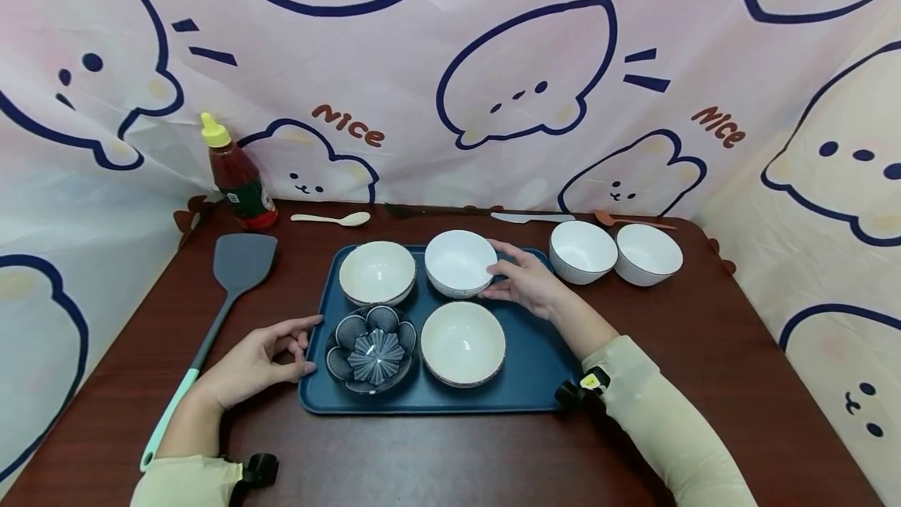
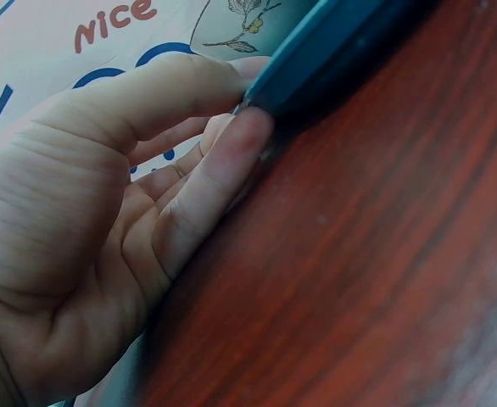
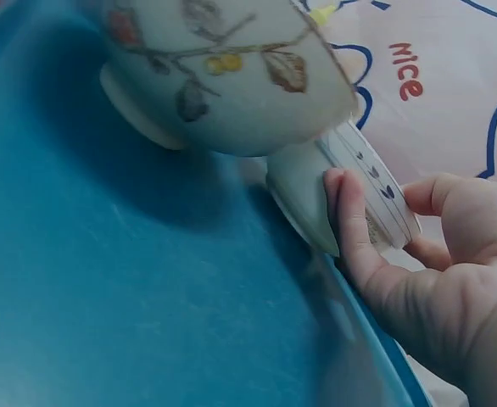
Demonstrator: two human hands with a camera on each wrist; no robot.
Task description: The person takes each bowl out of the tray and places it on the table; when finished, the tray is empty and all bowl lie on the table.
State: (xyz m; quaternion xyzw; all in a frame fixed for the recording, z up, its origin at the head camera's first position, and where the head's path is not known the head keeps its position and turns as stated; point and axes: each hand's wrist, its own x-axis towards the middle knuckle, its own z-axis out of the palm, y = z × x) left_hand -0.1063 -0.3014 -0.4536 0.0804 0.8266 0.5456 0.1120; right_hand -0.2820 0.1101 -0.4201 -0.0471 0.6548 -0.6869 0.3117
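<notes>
A blue tray (image 1: pixel 535 358) holds several bowls. My right hand (image 1: pixel 524 280) grips a white bowl (image 1: pixel 457 257) at the tray's back middle, with thumb and fingers on its right side; a small leaf pattern shows on this bowl (image 3: pixel 304 191) in the right wrist view. In front of it sits a cream bowl (image 1: pixel 463 343), whose outside bears painted twigs. Another cream bowl (image 1: pixel 377 268) stands at the back left, and a dark petal-shaped bowl (image 1: pixel 373 354) at the front left. My left hand (image 1: pixel 263 358) holds the tray's left edge between thumb and index finger.
Two white bowls (image 1: pixel 583 249) stand right of the tray. A grey turner (image 1: pixel 242 260) with a mint handle and a red sauce bottle (image 1: pixel 242 178) are on the left. Along the back lie a pale spoon (image 1: pixel 348 219), a knife (image 1: pixel 531 217) and a reddish-brown utensil (image 1: pixel 612 217).
</notes>
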